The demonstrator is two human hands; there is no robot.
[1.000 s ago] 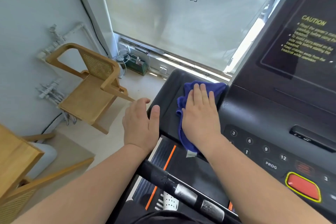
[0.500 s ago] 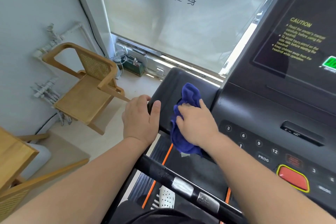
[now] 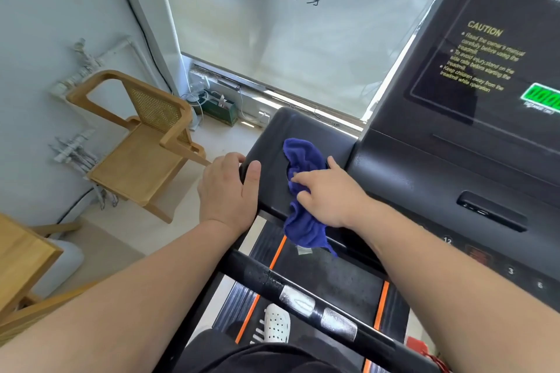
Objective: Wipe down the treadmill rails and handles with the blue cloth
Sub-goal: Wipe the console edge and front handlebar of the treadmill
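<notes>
The blue cloth [image 3: 303,191] lies bunched on the treadmill's black left side tray [image 3: 306,130], its lower end hanging over the tray's near edge. My right hand [image 3: 327,194] grips the cloth with curled fingers and presses it onto the tray. My left hand [image 3: 227,188] grips the tray's left edge, thumb on top and fingers wrapped over the side. A black handle bar [image 3: 272,281] with two silver sensor plates runs across below my forearms.
The treadmill console [image 3: 472,94] with screen and buttons rises to the right. A wooden chair [image 3: 142,145] stands on the floor to the left, a wooden table [image 3: 21,257] at the lower left. A window blind fills the back. My white shoe [image 3: 275,324] is on the belt.
My right hand went from flat on the spread cloth to bunching it up with curled fingers, drawing it toward the tray's near side. My left hand closed onto the tray's edge.
</notes>
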